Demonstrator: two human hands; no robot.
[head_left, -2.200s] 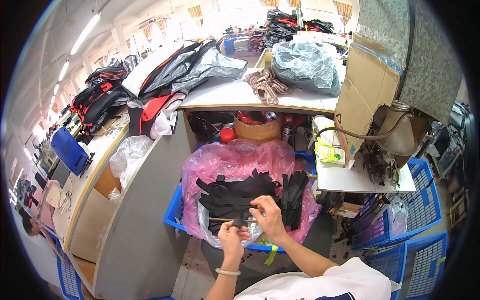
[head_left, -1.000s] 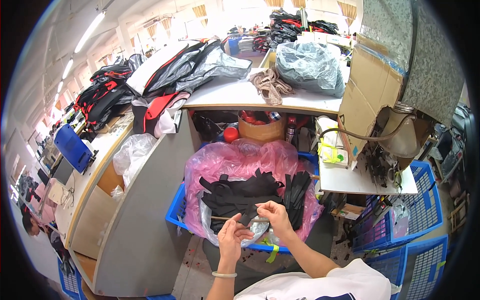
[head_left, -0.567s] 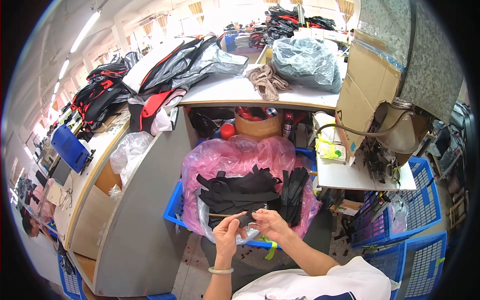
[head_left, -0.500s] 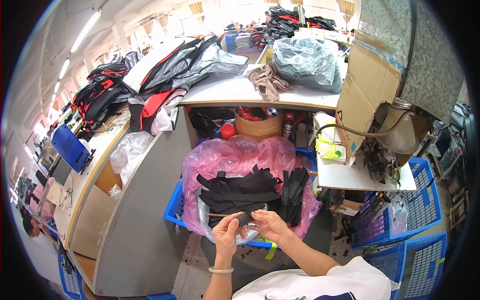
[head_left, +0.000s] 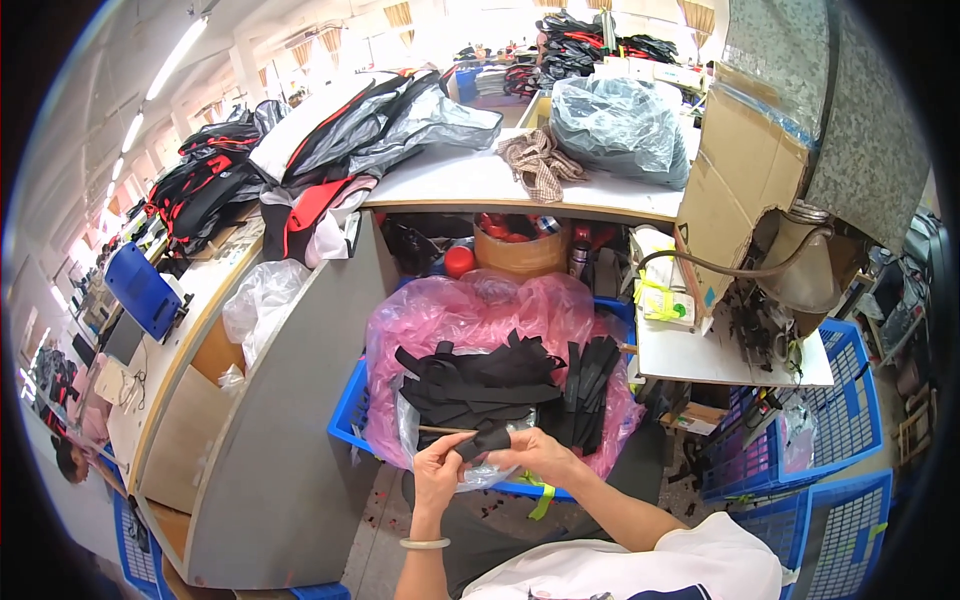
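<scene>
Over the near side of the blue crate (head_left: 347, 412), the left hand (head_left: 437, 470) has its thumb and fingers closed on one end of a short black strip (head_left: 484, 442); the right hand (head_left: 540, 456) pinches the other end, fingers bent close together. A light, even pinch at both ends would likely hold the fabric flat without creasing. Inside the crate, matte, flat-cut black bands (head_left: 480, 378) lie tangled within crinkled, translucent pink plastic (head_left: 470, 308). Beyond the crate, a crumpled checked cloth (head_left: 542, 165) rests on a smooth white tabletop (head_left: 440, 186).
</scene>
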